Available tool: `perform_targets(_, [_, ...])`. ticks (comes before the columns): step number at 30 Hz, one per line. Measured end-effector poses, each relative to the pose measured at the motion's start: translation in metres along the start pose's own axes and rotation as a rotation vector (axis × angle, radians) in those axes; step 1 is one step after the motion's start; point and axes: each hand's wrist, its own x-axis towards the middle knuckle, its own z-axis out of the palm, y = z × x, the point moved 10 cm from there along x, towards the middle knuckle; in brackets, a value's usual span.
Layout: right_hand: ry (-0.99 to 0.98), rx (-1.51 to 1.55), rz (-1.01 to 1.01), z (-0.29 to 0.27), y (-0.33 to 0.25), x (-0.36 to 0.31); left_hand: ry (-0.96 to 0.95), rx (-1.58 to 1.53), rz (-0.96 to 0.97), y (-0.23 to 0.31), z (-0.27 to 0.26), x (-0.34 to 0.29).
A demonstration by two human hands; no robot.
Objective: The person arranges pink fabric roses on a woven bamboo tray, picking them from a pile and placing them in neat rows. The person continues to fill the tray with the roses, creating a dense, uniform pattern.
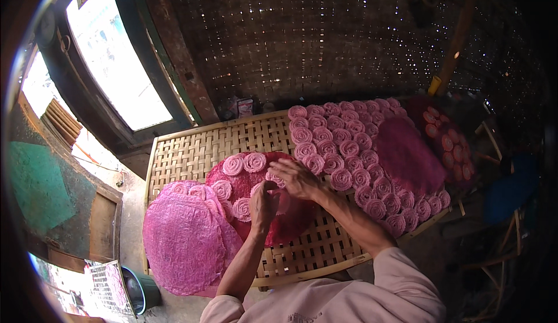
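Note:
Over a dark red-pink round sheet (239,188), both my hands work close together among pink spiral rosettes (254,162). My left hand (265,208) is closed, its fingers curled in with the thumb; what they hold, if anything, is hidden. Just beyond it, my right hand (296,180) has its fingers stretched out toward the left, partly covering one rosette (274,179). Another rosette (242,209) lies at the left of my left wrist. A lighter pink cloth-like round piece (185,237) overlaps the red sheet's left side.
The woven bamboo rack (192,148) bears everything. Many rosettes (349,148) cover its right half, with a magenta round sheet (408,155) on them. At the far right is a dark red piece with rosettes (455,154). A green bucket (144,291) stands at lower left.

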Motion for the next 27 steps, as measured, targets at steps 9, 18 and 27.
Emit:
perform_targets(9, [-0.442, 0.188, 0.207, 0.010, 0.027, 0.009, -0.010, -0.093, 0.036, -0.006, -0.011, -0.013])
perform_targets(18, [-0.212, 0.264, 0.717, -0.036, 0.112, -0.088, -0.107, -0.190, -0.077, -0.006, 0.004, -0.014])
perform_targets(27, [-0.116, -0.149, 0.629, -0.077, 0.063, -0.076, -0.121, -0.610, -0.012, 0.009, 0.011, -0.016])
